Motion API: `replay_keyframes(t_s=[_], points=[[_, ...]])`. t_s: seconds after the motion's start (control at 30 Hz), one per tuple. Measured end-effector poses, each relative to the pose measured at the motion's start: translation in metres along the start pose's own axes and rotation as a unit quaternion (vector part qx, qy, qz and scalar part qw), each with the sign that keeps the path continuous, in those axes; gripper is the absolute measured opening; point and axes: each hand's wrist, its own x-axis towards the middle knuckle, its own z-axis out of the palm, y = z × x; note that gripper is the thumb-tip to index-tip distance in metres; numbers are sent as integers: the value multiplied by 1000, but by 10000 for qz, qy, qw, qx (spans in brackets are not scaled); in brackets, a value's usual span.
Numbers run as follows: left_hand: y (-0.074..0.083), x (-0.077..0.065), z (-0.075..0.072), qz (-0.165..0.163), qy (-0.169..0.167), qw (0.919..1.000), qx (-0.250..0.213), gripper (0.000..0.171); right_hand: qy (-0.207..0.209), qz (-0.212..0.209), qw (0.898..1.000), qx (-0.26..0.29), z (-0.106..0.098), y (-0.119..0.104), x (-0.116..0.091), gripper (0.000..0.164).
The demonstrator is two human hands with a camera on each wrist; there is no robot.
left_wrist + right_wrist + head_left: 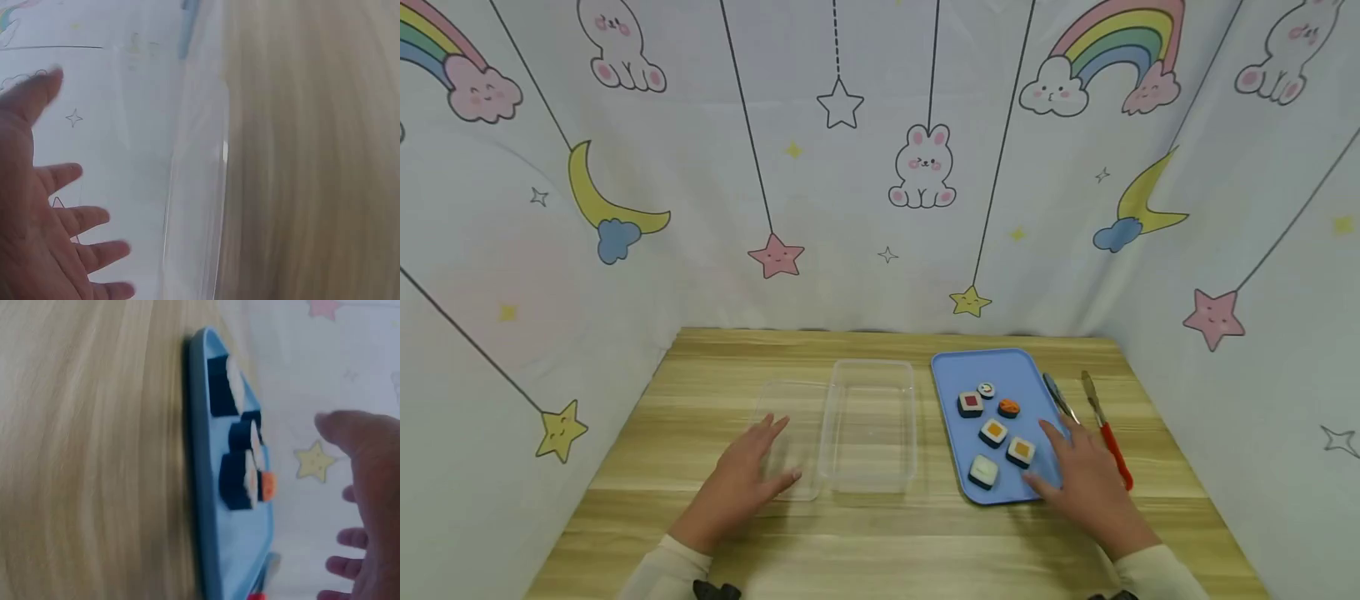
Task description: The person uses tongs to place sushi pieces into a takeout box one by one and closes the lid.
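Currently, both hands are positioned above the counter (880,550), one at each side of the work area. Left hand (737,479): the grip is spread, with the thumb and fingers separated, over the near part of a flat, clear plastic panel (802,412). A clear rectangular container (870,364) sits upright just to the right of the panel. Right hand (1092,487): the grip is likewise spread, over the right edge of a blue tray (977,367); contact with the rim cannot be determined. The tray lies to the right of the container and carries six sushi pieces: a red-centred piece (970,404), a small round roll (986,390), an orange-topped piece (1009,408), two yellow-centred pieces (993,432) and a white-topped piece (983,472). The right thumb points toward the nearer yellow-centred piece. Beyond the tray's right edge lie a dark-ended utensil (1054,392), partly covered by the right hand, and a red-handled utensil (1115,450).
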Motion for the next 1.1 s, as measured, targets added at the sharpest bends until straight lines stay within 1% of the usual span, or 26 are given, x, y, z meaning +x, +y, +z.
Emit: replay_keyframes(t_s=[0.07, 0.13, 0.2, 0.27, 0.33, 0.47, 0.6, 0.67, 0.77, 0.9, 1.0, 1.1], points=[[5, 3, 1, -167, 116, 9976, -654, 65, 223, 200, 9993, 202, 1, 8, 0, 80], [10, 7, 4, -464, 177, 9909, -1249, 51, 356, 490, 9973, 419, 3, 16, 0, 74], [14, 11, 8, -677, 308, 9847, -1574, 38, 357, 861, 9940, 575, 6, 26, 0, 69], [18, 16, 12, -884, 425, 9769, -1900, 30, 325, 1252, 9897, 617, 11, 38, 1, 68], [22, 21, 19, -1032, 566, 9686, -2191, 27, 320, 1566, 9854, 578, 16, 51, 0, 69], [26, 29, 35, -1339, 762, 9508, -2689, 38, 356, 1987, 9777, 573, 27, 76, -2, 73], [28, 32, 51, -1550, 921, 9371, -2989, 45, 148, 2377, 9685, 725, 35, 90, -4, 82], [30, 34, 57, -1614, 955, 9335, -3055, 45, 77, 2513, 9654, 692, 38, 95, -5, 86], [33, 35, 63, -1636, 1005, 9307, -3112, 44, 58, 2677, 9616, 597, 42, 101, -5, 86], [37, 37, 63, -1614, 1134, 9292, -3126, 43, 196, 2758, 9591, 607, 45, 104, -4, 81], [39, 37, 62, -1609, 1181, 9280, -3146, 43, 324, 2738, 9594, 598, 47, 104, -2, 78], [41, 37, 61, -1615, 1173, 9279, -3150, 43, 485, 2657, 9608, 630, 49, 105, 2, 70]])
